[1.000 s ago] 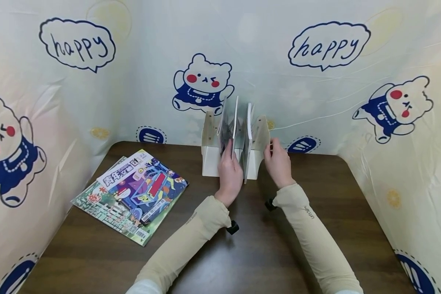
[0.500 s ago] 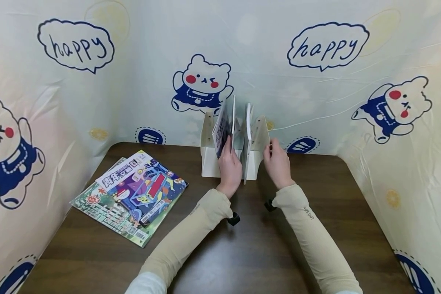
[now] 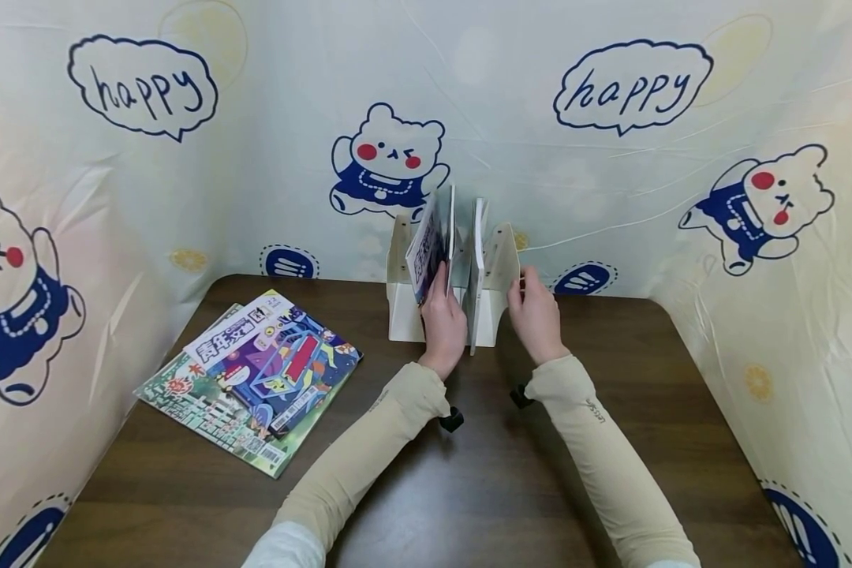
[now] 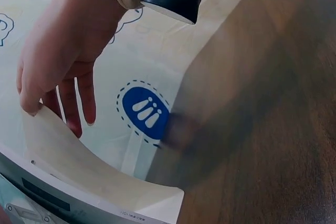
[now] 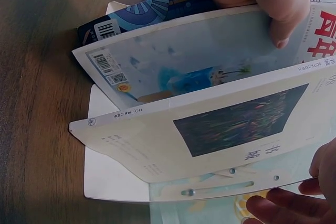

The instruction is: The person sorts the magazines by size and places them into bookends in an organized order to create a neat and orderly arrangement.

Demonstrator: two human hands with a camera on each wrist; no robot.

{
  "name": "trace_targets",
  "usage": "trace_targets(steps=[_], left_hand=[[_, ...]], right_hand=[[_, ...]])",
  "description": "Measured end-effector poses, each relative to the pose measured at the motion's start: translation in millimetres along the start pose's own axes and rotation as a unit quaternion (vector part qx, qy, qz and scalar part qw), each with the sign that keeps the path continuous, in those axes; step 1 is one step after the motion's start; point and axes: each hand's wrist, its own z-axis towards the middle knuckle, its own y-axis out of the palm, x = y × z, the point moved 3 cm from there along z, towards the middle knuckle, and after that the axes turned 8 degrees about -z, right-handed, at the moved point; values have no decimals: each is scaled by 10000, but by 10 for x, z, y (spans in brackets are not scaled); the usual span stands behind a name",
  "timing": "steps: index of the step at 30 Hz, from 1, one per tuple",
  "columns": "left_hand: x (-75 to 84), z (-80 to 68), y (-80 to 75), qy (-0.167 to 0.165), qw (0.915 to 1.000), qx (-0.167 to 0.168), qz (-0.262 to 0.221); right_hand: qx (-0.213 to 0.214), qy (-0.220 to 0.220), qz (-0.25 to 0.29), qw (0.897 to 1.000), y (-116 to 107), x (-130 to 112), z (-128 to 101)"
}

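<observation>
A white bookend rack point(image 3: 403, 312) with upright beige ends stands at the back of the table. My left hand point(image 3: 443, 319) grips a light-blue-covered magazine point(image 5: 184, 59) inside it, the thumb lying on the cover in the right wrist view. Behind that one, a dark blue magazine point(image 5: 142, 19) leans outward to the left. To the right stands a white-covered book point(image 5: 231, 129) with a dark picture. My right hand point(image 3: 536, 315) pinches the edge of the rack's right end point(image 4: 79, 150), thumb inside and other fingers outside.
Two overlapping magazines point(image 3: 277, 363), one purple and blue above a green one, lie flat on the left of the brown wooden table point(image 3: 468, 489). A printed cloth point(image 3: 511, 95) hangs behind and at both sides.
The left magazine in the rack has tipped further left, showing more of its cover. The magazine in my left hand has shifted slightly left. My right hand has stayed at the rack's end.
</observation>
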Motion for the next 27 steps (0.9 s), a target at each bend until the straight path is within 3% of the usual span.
trace_targets(steps=[11,18,27], left_hand=[[19,-20,-12,134,9998,-111,92],[232,-20,-60,455,9987,-237,79],[459,-121,-231,979,9951,-71,-145]], right_hand=[[-12,7,-12,10000,-18,-12,-15],[11,-9,10,10000,-19,-6,3],[-45,28,20,10000,2,15,10]])
